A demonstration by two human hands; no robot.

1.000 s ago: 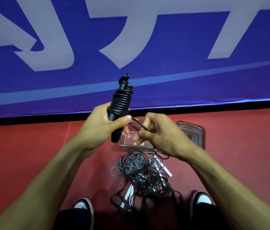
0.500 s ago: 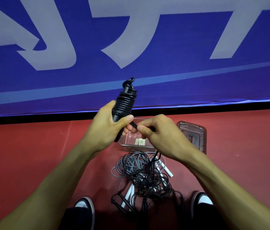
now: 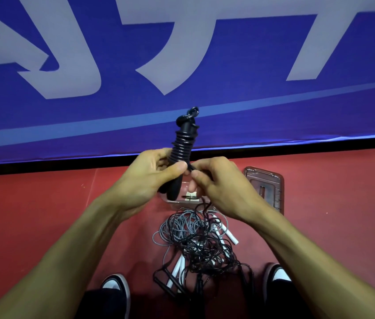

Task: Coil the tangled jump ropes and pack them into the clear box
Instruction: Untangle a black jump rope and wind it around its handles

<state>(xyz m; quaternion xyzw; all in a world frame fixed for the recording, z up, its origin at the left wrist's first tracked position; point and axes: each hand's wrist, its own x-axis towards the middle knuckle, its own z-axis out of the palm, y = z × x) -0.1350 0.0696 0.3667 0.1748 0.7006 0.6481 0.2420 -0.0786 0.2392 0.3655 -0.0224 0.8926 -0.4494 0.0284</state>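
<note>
My left hand [image 3: 147,180] grips the black jump rope handles [image 3: 183,146], held upright with black cord coiled tightly round their upper half. Right beside it, my right hand [image 3: 221,185] pinches the black cord [image 3: 202,203] where it leaves the coil; the cord runs down to the floor. Below lies a tangled pile of ropes [image 3: 198,242], grey and black cords with white handles. The clear box [image 3: 191,199] sits on the red floor behind my hands, mostly hidden by them.
The box's clear lid [image 3: 267,187] lies on the floor to the right of the box. A blue banner wall [image 3: 182,65] stands close behind. My two shoes [image 3: 115,288] flank the pile at the bottom.
My right hand has closed in on the left, bringing the cord up against the handles just under the coil. The handles have tilted slightly and moved a little lower.
</note>
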